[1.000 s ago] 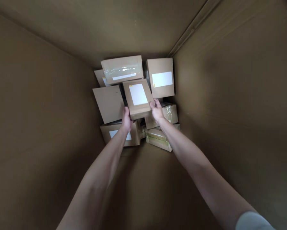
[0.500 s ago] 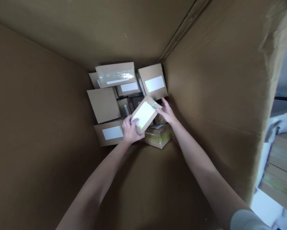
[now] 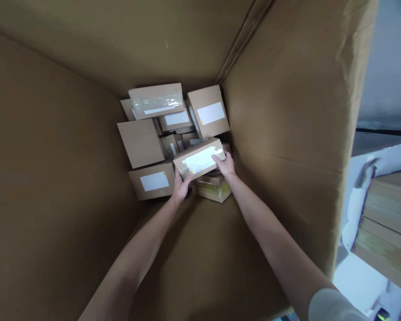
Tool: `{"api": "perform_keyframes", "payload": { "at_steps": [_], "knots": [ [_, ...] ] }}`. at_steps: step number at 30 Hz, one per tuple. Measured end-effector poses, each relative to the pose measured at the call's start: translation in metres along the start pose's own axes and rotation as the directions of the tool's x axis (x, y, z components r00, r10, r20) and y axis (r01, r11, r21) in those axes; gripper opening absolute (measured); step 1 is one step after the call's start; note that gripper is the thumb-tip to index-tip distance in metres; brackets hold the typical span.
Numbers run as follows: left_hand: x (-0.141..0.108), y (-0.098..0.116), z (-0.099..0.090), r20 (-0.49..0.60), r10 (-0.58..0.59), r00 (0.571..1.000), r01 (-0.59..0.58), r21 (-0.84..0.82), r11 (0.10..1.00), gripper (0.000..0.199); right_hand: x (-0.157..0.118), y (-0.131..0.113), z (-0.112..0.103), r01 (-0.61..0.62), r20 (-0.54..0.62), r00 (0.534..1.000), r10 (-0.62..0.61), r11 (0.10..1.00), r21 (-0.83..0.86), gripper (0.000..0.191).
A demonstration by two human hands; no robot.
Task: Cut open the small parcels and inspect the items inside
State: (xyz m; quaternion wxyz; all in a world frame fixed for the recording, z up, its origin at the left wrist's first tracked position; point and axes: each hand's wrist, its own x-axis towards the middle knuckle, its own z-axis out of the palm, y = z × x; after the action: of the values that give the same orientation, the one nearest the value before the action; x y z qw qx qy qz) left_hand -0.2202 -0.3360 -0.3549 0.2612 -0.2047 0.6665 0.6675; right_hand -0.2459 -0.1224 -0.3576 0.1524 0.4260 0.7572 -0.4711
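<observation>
Between my two hands is a small brown cardboard box (image 3: 182,157) with a large white label and clear tape on its ends. My left hand (image 3: 181,183) grips its left end, thumb at the lower edge. On the right end, my right hand (image 3: 226,165) is closed with the thumb on the label. The box is tilted, above a taped box (image 3: 210,192) with a yellow-green patch. To the left lie a labelled box (image 3: 136,187) and a plain-topped box (image 3: 140,143). A taller labelled box (image 3: 208,96) stands behind, near the corner.
Tall walls of a deep cardboard carton (image 3: 287,111) surround the pile. A heavily taped box (image 3: 155,96) lies on other boxes at the back left. Beyond the right wall's torn edge, more cardboard boxes (image 3: 387,223) and white material show outside.
My right hand has closed on the box's right end, where it was open beside it. The box has turned closer to level lengthwise. The view has shifted slightly right.
</observation>
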Motion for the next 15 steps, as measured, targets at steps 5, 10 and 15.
{"api": "perform_keyframes", "payload": {
  "at_steps": [5, 10, 15],
  "knots": [
    [0.003, 0.018, -0.007, -0.016, 0.043, 0.999, -0.043, -0.041, 0.998, 0.067, -0.023, -0.009, -0.003, -0.097, 0.077, 0.993, 0.084, 0.978, 0.184, 0.062],
    [-0.041, 0.08, -0.015, -0.002, 0.086, 0.996, -0.086, 0.056, 0.995, 0.068, -0.076, -0.066, -0.028, -0.019, 0.06, 0.998, 0.009, 0.986, 0.165, 0.061],
    [-0.115, 0.176, -0.032, -0.003, 0.203, 0.979, -0.2, 0.136, 0.97, 0.063, -0.166, -0.149, -0.071, 0.147, 0.025, 0.987, -0.156, 0.967, 0.21, 0.058]
  ]
}}
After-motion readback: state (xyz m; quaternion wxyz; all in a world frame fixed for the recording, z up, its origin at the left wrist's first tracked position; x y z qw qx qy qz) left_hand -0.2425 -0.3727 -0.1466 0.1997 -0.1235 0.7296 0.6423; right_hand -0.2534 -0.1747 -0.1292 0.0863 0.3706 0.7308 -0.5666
